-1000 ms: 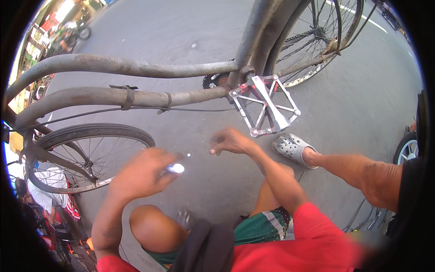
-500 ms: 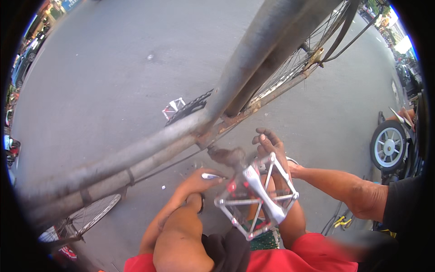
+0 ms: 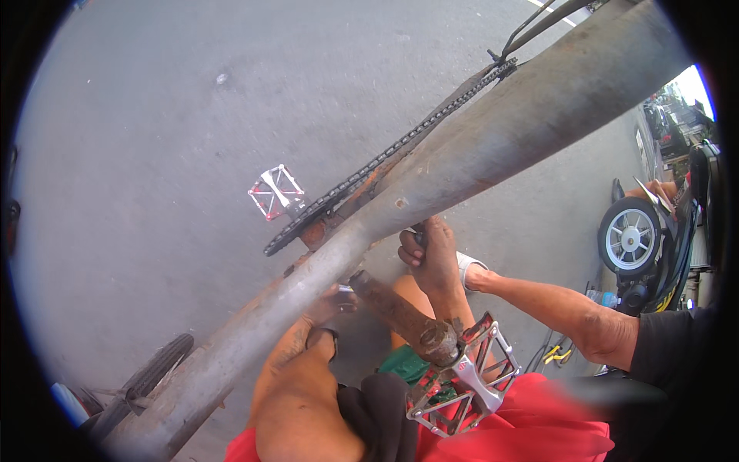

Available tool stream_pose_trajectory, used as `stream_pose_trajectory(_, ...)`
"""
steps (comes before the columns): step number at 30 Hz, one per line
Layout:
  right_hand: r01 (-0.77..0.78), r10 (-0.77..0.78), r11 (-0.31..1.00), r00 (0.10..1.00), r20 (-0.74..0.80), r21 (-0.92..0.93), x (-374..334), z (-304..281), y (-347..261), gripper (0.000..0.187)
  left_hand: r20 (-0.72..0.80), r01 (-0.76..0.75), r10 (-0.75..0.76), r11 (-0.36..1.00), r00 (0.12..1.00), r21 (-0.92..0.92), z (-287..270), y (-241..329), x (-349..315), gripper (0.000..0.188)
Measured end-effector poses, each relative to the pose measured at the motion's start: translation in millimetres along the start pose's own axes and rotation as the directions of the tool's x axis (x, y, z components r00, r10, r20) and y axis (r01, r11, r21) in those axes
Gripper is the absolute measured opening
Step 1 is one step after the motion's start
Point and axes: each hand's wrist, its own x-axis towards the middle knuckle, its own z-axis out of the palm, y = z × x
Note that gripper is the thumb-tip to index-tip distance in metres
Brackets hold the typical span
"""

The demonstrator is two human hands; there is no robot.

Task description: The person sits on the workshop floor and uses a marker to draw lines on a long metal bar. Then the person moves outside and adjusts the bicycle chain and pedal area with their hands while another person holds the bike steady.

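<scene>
A rusty crank arm with a silver and red pedal points toward me, below the grey bicycle frame tube. My right hand is closed just under the tube, fingers curled around something dark, mostly hidden. Lower left of it, my left hand is closed beside my left leg. A small pale and blue item shows at its fingers, too small to name. On the far side, a second pedal sits next to the chain.
Another person's bare limb, black cloth at its upper end, reaches in from the right. Beyond it stands a motorbike wheel. A yellow-handled tool lies on the grey pavement. A bicycle wheel is at lower left.
The bicycle frame has tilted in view, and the near crank and pedal now sit lower. My right hand has moved up-left to the tube, its fingers now curled. My left hand stays low.
</scene>
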Motion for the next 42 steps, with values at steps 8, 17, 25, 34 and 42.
stream_pose_trajectory(8,-0.064,0.047,0.986,0.993,0.113,0.152,9,10,1,0.028,-0.012,0.004,-0.003,0.995,1.0,0.096,-6,5,2,0.037)
stream_pose_trajectory(17,0.147,-0.142,0.956,0.989,0.038,-0.255,5,-8,19,0.027,0.11,0.056,-0.065,0.995,0.992,0.082,-19,5,1,0.037)
stream_pose_trajectory(25,0.099,-0.124,0.983,0.979,-0.16,-0.155,14,24,32,0.027,0.162,0.07,-0.09,0.99,0.983,0.125,-22,12,-13,0.04)
stream_pose_trajectory(34,0.16,-0.231,0.918,0.959,-0.163,-0.362,24,19,38,0.034,-0.021,0.107,-0.105,0.965,0.994,0.237,-18,16,-10,0.044)
stream_pose_trajectory(42,0.402,-0.531,0.616,0.847,0.02,-0.677,-41,8,23,0.044,-0.096,0.021,0.015,0.932,0.995,0.361,9,20,-11,0.052)
